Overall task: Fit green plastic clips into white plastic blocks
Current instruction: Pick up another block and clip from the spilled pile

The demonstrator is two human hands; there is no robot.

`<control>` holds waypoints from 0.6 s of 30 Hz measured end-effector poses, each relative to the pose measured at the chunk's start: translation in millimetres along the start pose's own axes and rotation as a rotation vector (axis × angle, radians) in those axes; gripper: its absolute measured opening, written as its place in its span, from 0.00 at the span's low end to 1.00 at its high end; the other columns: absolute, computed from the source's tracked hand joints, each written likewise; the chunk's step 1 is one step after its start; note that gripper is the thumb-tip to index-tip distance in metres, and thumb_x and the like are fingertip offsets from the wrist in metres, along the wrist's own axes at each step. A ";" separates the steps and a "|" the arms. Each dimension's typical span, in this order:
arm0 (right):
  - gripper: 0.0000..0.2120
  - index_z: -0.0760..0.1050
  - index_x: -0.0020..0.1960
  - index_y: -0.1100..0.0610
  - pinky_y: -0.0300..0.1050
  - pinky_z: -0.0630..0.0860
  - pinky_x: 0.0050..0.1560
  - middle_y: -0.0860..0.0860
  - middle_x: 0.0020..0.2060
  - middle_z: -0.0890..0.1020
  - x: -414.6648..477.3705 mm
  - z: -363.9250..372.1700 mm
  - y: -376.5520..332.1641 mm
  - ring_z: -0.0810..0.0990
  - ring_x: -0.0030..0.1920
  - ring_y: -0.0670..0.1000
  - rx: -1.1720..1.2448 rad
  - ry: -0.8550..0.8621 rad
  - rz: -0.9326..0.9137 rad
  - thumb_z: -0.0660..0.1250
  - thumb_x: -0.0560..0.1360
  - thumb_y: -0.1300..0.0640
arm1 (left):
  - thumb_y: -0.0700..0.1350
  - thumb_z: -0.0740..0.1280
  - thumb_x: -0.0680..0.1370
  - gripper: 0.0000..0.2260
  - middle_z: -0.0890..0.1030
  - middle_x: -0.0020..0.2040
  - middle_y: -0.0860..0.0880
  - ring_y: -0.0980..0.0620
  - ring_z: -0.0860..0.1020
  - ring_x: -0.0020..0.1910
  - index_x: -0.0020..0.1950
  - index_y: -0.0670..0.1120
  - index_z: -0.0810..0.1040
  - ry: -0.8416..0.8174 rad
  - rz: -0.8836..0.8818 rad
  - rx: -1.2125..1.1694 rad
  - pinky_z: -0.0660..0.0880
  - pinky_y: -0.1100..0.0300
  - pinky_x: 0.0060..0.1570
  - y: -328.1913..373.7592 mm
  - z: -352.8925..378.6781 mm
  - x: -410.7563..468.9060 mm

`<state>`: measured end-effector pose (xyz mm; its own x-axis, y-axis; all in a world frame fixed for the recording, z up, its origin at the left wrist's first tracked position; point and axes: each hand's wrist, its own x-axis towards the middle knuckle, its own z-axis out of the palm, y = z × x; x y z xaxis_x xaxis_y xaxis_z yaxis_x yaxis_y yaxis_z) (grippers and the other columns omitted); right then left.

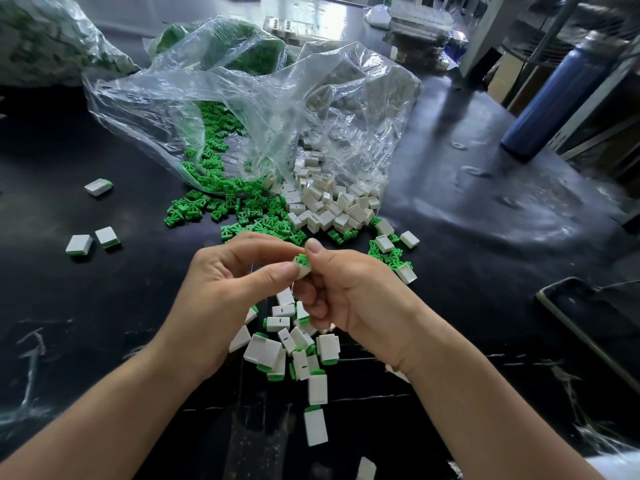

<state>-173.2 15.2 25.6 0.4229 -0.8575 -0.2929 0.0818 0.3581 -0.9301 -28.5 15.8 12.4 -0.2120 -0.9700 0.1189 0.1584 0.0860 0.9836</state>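
Block (302,270), white, with green clip (302,260) at its top: pinched between the left hand (221,289) thumb and forefinger and the right hand (349,292) thumb, its lower body hidden by fingers, seating depth unclear. Held above the tabletop (104,306), which lies bare to the left and right of the wrists. Fitted pile (294,344) directly beneath; loose clips (221,199) and loose blocks (329,202) spill from the bag (242,98) beyond.
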 end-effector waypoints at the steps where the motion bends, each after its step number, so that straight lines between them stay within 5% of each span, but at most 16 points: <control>1: 0.18 0.69 0.35 0.57 0.36 0.65 0.26 0.47 0.26 0.71 -0.1 -0.3 -0.1 0.66 0.25 0.44 -0.012 -0.002 -0.010 0.53 0.80 0.51 | 0.41 0.70 0.64 0.07 0.82 0.40 0.43 0.51 0.81 0.36 0.39 0.44 0.84 -0.017 0.002 -0.023 0.75 0.66 0.35 1.2 1.1 -0.3; 6: 0.17 0.71 0.37 0.58 0.37 0.67 0.29 0.48 0.28 0.71 -0.9 -2.0 -0.1 0.67 0.27 0.44 -0.087 -0.004 -0.051 0.53 0.80 0.51 | 0.42 0.72 0.61 0.09 0.82 0.38 0.37 0.41 0.80 0.35 0.41 0.45 0.85 -0.018 -0.016 -0.023 0.77 0.47 0.41 1.3 -0.2 -0.9; 12: 0.17 0.75 0.43 0.61 0.39 0.67 0.32 0.53 0.32 0.70 -1.6 0.9 1.9 0.68 0.30 0.46 -0.236 0.017 -0.084 0.53 0.81 0.53 | 0.40 0.68 0.64 0.08 0.83 0.35 0.41 0.46 0.82 0.33 0.39 0.48 0.85 -0.007 -0.108 -0.029 0.81 0.55 0.38 1.8 -1.1 -1.0; 18: 0.18 0.73 0.62 0.64 0.37 0.69 0.35 0.49 0.33 0.73 -4.0 -2.2 -2.6 0.70 0.32 0.45 -0.272 -0.065 -0.060 0.52 0.81 0.56 | 0.41 0.66 0.66 0.09 0.82 0.32 0.42 0.49 0.81 0.30 0.41 0.47 0.85 -0.047 -0.188 -0.016 0.79 0.60 0.30 5.1 -5.7 -0.9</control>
<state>-177.1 16.9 28.7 0.4821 -0.8457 -0.2289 -0.1329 0.1877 -0.9732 -22.0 15.8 16.5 -0.2843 -0.9569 -0.0598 0.1266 -0.0993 0.9870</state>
